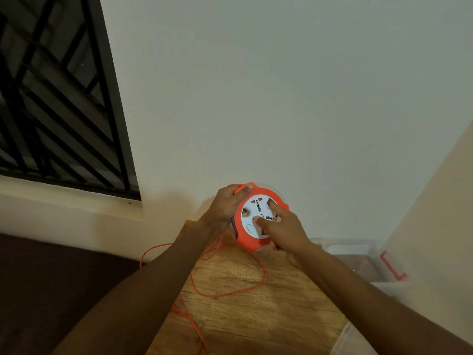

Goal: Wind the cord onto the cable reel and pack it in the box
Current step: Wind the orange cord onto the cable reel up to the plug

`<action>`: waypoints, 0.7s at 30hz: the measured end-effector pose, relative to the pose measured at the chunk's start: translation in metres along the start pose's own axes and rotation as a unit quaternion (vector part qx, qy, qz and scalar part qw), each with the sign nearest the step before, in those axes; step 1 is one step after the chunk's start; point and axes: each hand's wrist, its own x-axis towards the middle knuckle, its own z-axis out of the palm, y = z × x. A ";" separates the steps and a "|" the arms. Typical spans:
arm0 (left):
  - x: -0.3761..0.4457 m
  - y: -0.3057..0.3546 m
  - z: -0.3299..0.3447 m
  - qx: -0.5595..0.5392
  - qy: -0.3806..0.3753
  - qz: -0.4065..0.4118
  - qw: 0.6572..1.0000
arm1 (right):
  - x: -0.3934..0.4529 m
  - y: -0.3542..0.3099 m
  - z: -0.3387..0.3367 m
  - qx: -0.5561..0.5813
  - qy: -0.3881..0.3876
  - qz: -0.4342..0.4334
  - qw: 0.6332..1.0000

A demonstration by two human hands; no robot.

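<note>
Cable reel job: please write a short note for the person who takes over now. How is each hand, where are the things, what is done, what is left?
Left hand: grips the rim of the round orange cable reel with white socket face and pinches the thin orange cord at its top edge.
Right hand: fingers press on the socket face, apparently to turn it.
The reel is held up above the wooden table.
Done: winding seems under way; how much is wound is hidden.
Left: long loops of cord lie on the table. Wind them, then pack the reel in the clear plastic box with red latch at the right.
</note>
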 end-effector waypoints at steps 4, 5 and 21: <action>0.001 -0.003 -0.009 -0.014 -0.015 -0.023 1.000 | -0.017 -0.004 0.010 0.099 -0.056 0.052 0.992; 0.001 -0.004 -0.011 -0.025 -0.020 -0.028 0.999 | -0.018 -0.002 0.011 0.050 -0.069 0.034 0.996; -0.004 0.008 -0.024 0.048 -0.107 -0.064 0.991 | -0.005 -0.008 -0.023 -0.695 -0.136 -0.480 0.518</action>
